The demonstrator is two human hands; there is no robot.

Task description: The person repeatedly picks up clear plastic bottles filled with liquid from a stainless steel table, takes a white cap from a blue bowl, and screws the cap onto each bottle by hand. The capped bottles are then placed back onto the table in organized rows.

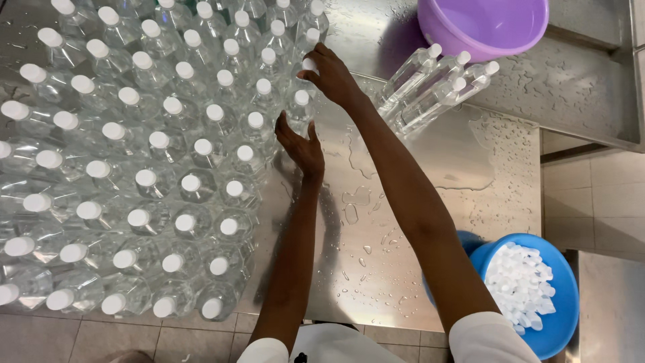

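The wet steel counter (pixel 403 222) is packed with upright capped bottles (pixel 134 168) on my left side. My right hand (pixel 330 75) reaches farthest, its grip closing on the cap of an edge bottle (pixel 308 66) standing upright. My left hand (pixel 300 146) rests open against the cluster's edge, nearer me.

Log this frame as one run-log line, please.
left hand: open, against capped clear bottles | right hand: on a white cap | wet steel table | purple basin | blue tub of caps
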